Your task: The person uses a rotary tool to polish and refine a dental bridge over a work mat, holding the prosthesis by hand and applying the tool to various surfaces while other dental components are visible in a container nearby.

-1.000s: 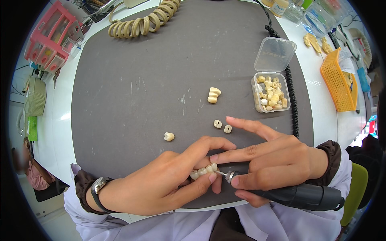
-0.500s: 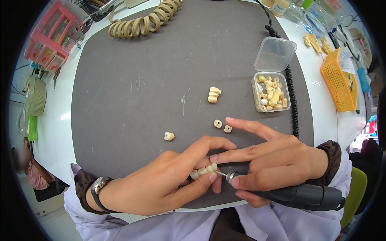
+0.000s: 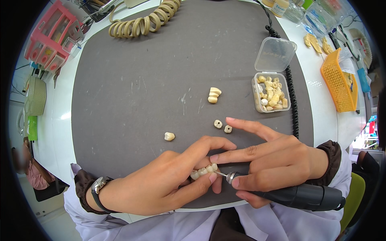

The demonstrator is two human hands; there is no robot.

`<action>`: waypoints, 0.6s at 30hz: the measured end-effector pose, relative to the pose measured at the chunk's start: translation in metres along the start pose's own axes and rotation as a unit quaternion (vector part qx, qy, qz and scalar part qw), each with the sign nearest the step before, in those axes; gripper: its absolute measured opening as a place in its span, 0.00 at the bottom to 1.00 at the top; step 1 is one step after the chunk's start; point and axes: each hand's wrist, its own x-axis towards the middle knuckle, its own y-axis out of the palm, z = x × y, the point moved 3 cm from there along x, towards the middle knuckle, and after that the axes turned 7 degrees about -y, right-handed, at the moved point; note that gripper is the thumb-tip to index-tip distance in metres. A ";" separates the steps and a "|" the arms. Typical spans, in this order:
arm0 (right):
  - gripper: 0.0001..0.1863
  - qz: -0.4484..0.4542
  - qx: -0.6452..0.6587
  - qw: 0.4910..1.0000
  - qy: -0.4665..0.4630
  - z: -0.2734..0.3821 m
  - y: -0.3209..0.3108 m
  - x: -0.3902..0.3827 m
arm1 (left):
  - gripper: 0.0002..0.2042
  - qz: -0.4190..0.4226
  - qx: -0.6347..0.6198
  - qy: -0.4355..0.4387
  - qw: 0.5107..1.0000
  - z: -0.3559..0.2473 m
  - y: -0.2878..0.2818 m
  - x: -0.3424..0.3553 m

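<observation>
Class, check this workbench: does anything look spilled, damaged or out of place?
Only the grey mat looks slightly damaged: pale, scratch-like marks streak its middle. Nothing looks spilled; the clear box stands open, but its tooth-shaped pieces sit inside.

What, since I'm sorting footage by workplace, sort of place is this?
Probably a dental workshop: the left hand holds a row of false teeth, the right hand a black drill, and a clear open box of tooth-shaped pieces sits on the grey mat.
</observation>
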 end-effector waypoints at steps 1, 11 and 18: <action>0.02 0.001 -0.001 1.000 0.001 0.000 0.000 0.000 | 0.22 0.001 -0.002 -0.001 1.000 0.000 0.000 0.000; 0.02 -0.002 -0.012 1.000 0.003 -0.002 0.001 -0.001 | 0.22 -0.006 -0.001 0.007 1.000 0.000 0.000 0.000; 0.03 -0.003 -0.012 1.000 0.023 -0.001 -0.002 0.000 | 0.22 -0.005 0.004 0.003 1.000 -0.002 0.000 0.001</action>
